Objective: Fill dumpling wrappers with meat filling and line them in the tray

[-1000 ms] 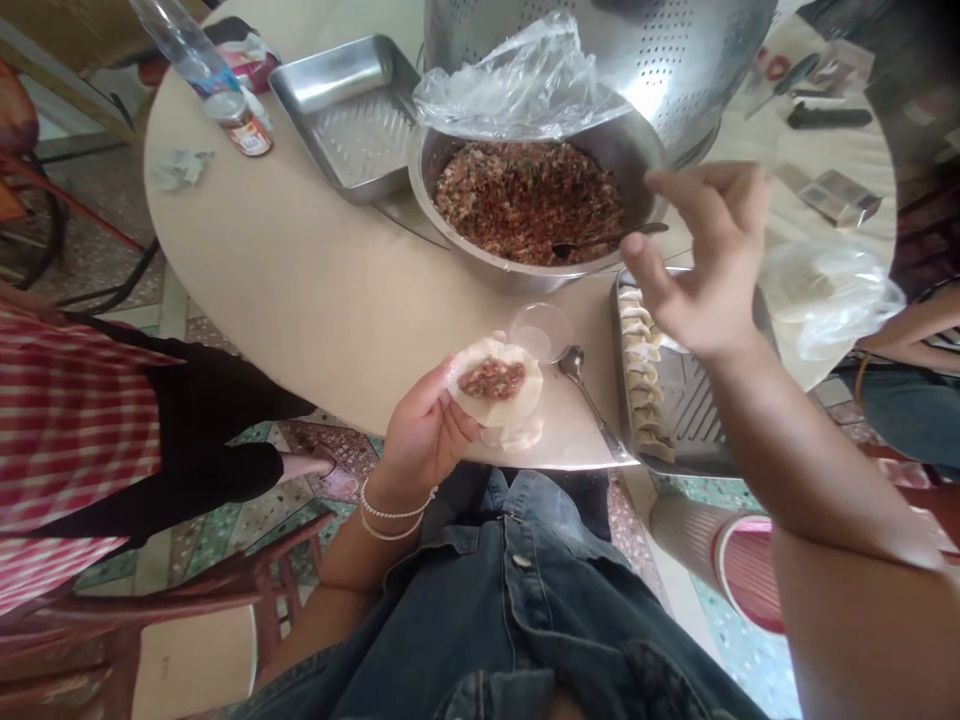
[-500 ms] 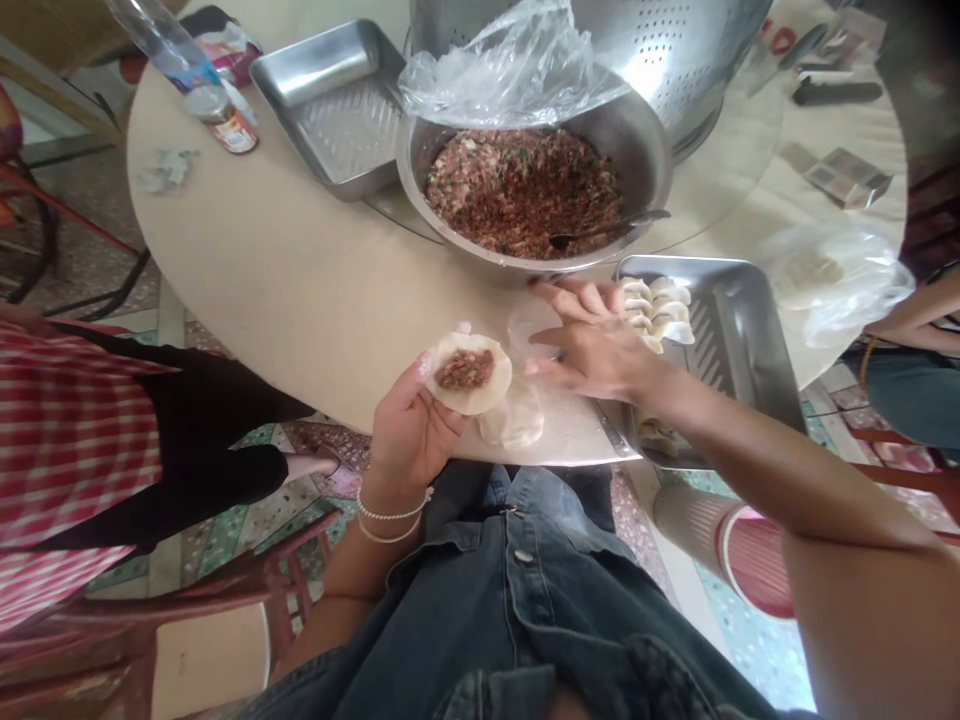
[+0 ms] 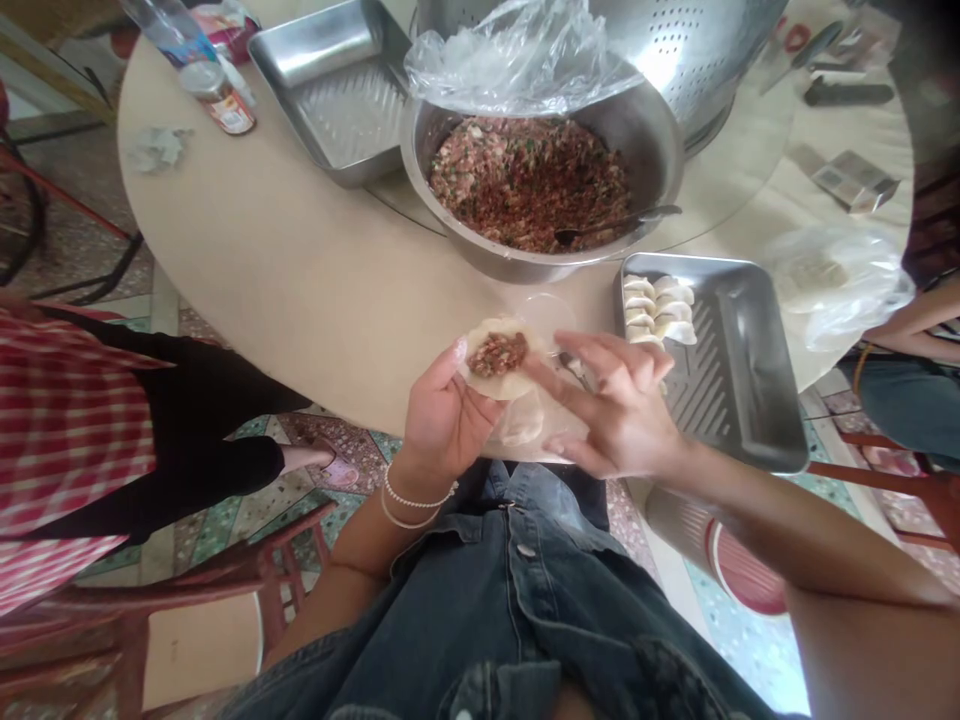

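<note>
My left hand (image 3: pixel 444 420) cups a round dumpling wrapper (image 3: pixel 501 357) with a lump of minced filling on it. My right hand (image 3: pixel 619 410) is beside it with fingers spread, its index fingertip touching the wrapper's right edge. Under the hands lie spare wrappers (image 3: pixel 523 420) and a small clear dish (image 3: pixel 547 310) on the table edge. The steel bowl (image 3: pixel 645 140) of minced filling stands just beyond, a spoon (image 3: pixel 622 222) resting in it. A steel tray (image 3: pixel 742 370) to the right holds several folded dumplings (image 3: pixel 656 305).
An empty steel tray (image 3: pixel 337 90), a colander (image 3: pixel 697 50) and a plastic bag (image 3: pixel 517 60) stand behind the bowl. A bottle and jar (image 3: pixel 217 95) are at far left. Another person's arm (image 3: pixel 915 320) is at right, a seated person (image 3: pixel 90 420) at left. Red bin (image 3: pixel 739 575) below.
My right hand came down from above the bowl, passed over the small dish, and now touches the edge of the filled wrapper. The left hand stayed holding the wrapper.
</note>
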The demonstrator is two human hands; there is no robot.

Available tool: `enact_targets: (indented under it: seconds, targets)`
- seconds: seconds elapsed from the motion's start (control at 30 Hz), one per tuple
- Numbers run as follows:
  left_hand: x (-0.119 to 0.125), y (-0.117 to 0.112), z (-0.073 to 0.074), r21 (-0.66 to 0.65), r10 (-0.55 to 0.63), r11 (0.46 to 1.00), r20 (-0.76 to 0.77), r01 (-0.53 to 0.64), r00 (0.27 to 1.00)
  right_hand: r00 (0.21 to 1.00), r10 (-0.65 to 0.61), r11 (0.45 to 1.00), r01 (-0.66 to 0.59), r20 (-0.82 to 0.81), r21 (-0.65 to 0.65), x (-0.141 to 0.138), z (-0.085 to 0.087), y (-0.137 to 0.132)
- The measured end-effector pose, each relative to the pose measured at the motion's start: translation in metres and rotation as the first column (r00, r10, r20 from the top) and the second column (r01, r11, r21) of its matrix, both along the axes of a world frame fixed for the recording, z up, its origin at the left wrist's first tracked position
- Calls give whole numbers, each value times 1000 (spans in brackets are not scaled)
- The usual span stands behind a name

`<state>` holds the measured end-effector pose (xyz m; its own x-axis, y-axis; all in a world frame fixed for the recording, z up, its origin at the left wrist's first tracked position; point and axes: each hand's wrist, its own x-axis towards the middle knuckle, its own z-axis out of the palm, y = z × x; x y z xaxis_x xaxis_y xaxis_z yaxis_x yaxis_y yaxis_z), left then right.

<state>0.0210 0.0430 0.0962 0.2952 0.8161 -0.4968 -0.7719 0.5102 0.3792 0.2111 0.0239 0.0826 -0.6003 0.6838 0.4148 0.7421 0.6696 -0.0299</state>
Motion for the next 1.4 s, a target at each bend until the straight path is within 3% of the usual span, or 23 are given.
enact_targets:
  seconds: [0.17, 0.33, 0.47, 0.6, 0.7, 0.8, 0.93, 1.13, 1.27, 1.4]
  targets:
    - [2, -6, -1, -8, -69, 998, 15, 69, 997, 997, -71, 991, 71, 1, -112, 4, 6, 10]
    - [-5, -6, -7, -6, -20, 1000, -22, 20, 1000, 979, -163, 944, 118, -122, -309, 3, 11, 40]
    - [-12, -6, -8, 20, 36, 999, -49, -35, 998, 980, -199, 898, 181, -2, -400, 0, -1, 67]
    - [-15, -8, -8, 65, 33, 997, -55, -30, 998, 981, -180, 895, 191, 64, -403, -3, -7, 71]
    - [-13, -9, -7, 44, 22, 999, -61, -19, 998, 981, -175, 946, 145, -80, -291, -2, 1, 57]
    - [-8, -9, -6, 44, -27, 999, -17, 27, 1000, 987, -66, 972, 30, -149, -235, -4, 11, 41]
    - [1, -10, -4, 81, -127, 989, 62, 122, 990, 990, -7, 955, -34, -138, -293, -12, 12, 29]
    - [2, -14, -4, 85, -148, 986, 66, 143, 987, 967, 64, 913, -157, -248, -377, -18, 12, 31]
    - [-9, -14, -7, 92, -70, 993, 7, 69, 998, 945, -157, 936, 50, -285, -348, -7, 5, 51]
    - [-17, -14, -7, 131, 21, 991, -15, -19, 1000, 967, -251, 898, 216, -43, -384, -1, -10, 70]
